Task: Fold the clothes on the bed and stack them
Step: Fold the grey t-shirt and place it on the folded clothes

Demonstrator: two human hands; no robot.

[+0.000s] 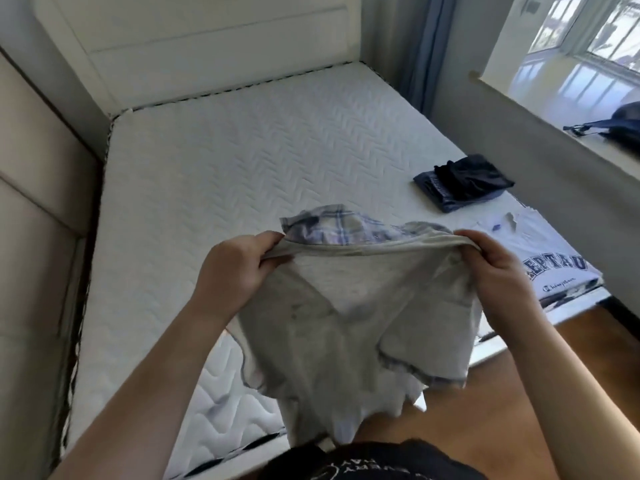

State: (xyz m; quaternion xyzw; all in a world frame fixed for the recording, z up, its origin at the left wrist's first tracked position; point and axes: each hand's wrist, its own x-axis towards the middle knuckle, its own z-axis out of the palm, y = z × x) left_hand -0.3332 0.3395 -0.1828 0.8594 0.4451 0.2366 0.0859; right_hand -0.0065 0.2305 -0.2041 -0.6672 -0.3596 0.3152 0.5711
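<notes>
I hold grey shorts (360, 306) up by the waistband over the near edge of the bed. My left hand (235, 268) grips the waistband's left end and my right hand (495, 268) grips its right end. The legs hang down toward me. Behind the shorts a plaid garment (332, 223) lies crumpled on the white mattress (242, 161). A small folded stack of dark navy clothes (462, 183) rests at the mattress's right side. A white T-shirt with navy lettering (557, 268) lies flat at the near right corner.
A padded headboard (214, 39) stands at the far end and a beige padded wall panel (31, 209) runs along the left. A window sill on the right holds a dark bag (620, 128). Wooden floor (485, 410) shows below the bed's corner.
</notes>
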